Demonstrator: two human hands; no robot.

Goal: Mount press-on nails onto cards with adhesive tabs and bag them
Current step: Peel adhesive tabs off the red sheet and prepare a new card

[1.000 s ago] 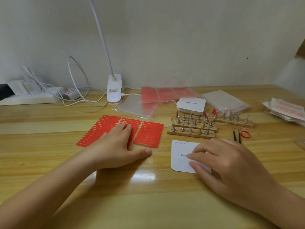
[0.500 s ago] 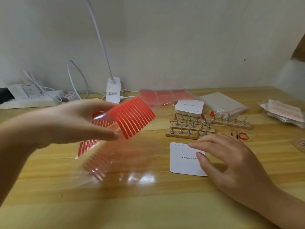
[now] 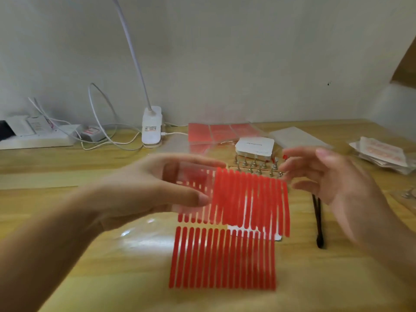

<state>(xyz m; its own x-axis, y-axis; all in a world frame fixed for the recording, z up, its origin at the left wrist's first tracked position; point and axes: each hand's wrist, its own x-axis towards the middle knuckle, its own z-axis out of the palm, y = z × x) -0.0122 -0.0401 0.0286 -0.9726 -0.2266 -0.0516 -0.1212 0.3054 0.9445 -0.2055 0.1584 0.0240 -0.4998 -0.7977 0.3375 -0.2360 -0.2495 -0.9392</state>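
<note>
A clear sheet of red adhesive strips (image 3: 227,248) hangs in the air in front of me, above the wooden table. My left hand (image 3: 148,190) pinches its upper left part between thumb and fingers. My right hand (image 3: 337,183) hovers at the sheet's upper right corner with fingers spread, holding nothing. A white card (image 3: 278,236) lies on the table behind the sheet, mostly hidden. Wooden racks with nail stands (image 3: 254,166) sit beyond, with a stack of white cards (image 3: 255,146) behind them.
Black tweezers (image 3: 318,219) lie right of the card. Clear bags (image 3: 297,137) and more red sheets (image 3: 220,132) lie at the back. Packets (image 3: 382,154) sit at the right edge. A lamp base (image 3: 152,127), cables and a power strip (image 3: 33,138) line the wall.
My left hand lifted the strip sheet off the table and brought it to the centre over the card. My right hand left the card and rose toward the sheet's right edge.
</note>
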